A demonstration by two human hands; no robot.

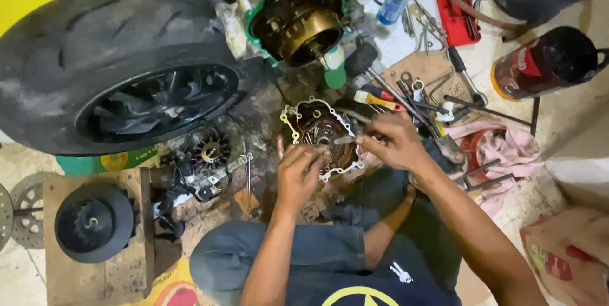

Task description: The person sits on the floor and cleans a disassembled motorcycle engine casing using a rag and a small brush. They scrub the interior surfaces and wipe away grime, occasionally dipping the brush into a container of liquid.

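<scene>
Workshop floor (558,128), seen from the head camera, items listed by descending size.

Rear tyre (82,46) on its black wheel: lies at upper left, well apart from the hands.

Open engine case (298,20), green-edged, with a brass-coloured rotor inside: stands above the hands, beside the tyre.

Dark flask (545,61) with a red band: lies on its side at upper right.

Black fan disc (94,222): rests on cardboard at lower left.

Pink rag (507,147): crumpled just right of the right forearm.

Engine cover (320,131): a grimy, irregular metal casting with a pale rim of bolt lugs and a dark, oily interior. It lies on the floor directly in front of the seated person, between the knees and the engine case, open side up.

Stator coil (210,152): a toothed ring on wires, left of the cover.

Loose tools (406,99): screwdrivers and spanners, fanned out just beyond the right hand.

Left hand (297,176): fingers curled down onto the cover's lower rim, steadying it; grip closed on the rim.

Right hand (390,143): grip pinched on a small metal blade (342,140), its tip pointing at the cover's interior.

Step in hand, as judged: working at the cover's inner face with the blade, possibly scraping or prying. The next stroke calls for a firm hold on the rim and a shallow blade angle.
</scene>
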